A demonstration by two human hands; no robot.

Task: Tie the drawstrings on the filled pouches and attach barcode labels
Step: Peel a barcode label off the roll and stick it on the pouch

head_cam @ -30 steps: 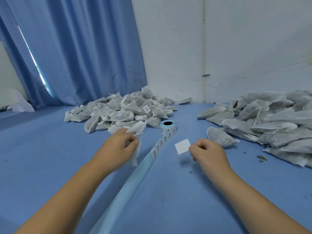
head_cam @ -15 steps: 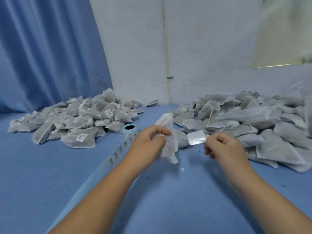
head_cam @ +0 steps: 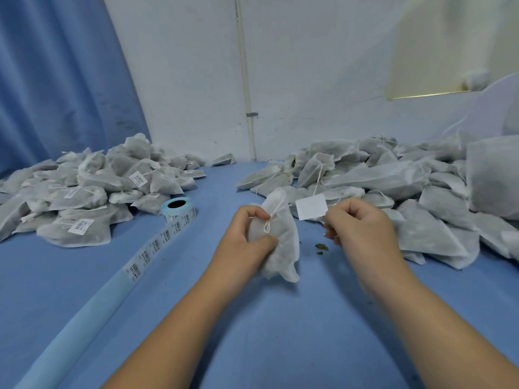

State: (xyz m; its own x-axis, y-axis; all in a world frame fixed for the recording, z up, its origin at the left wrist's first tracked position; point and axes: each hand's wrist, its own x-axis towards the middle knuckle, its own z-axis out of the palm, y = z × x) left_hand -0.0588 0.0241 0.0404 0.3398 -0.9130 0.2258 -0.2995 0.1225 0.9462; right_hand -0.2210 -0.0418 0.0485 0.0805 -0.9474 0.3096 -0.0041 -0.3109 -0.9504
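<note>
A filled pouch [head_cam: 280,248] is gripped for labelling, with a barcode label [head_cam: 311,206] pinched beside it.

The fingers [head_cam: 266,242] of the left hand [head_cam: 244,237] are curled round the pouch just below its drawstring [head_cam: 271,220], which appears knotted, so that the cloth is steadied and a face is offered to the label. The right hand [head_cam: 362,228] is closed narrowly on one edge of the label, whose blank side is turned to the camera, probably so that the sticky side is kept off the skin. The label is held just beside the pouch's neck, apart from it, above the blue surface [head_cam: 280,332]. A label roll [head_cam: 178,210] and its backing strip [head_cam: 98,304] are laid out to the left, near a labelled pile [head_cam: 84,192]. An unlabelled pile [head_cam: 393,181] is heaped to the right.
</note>
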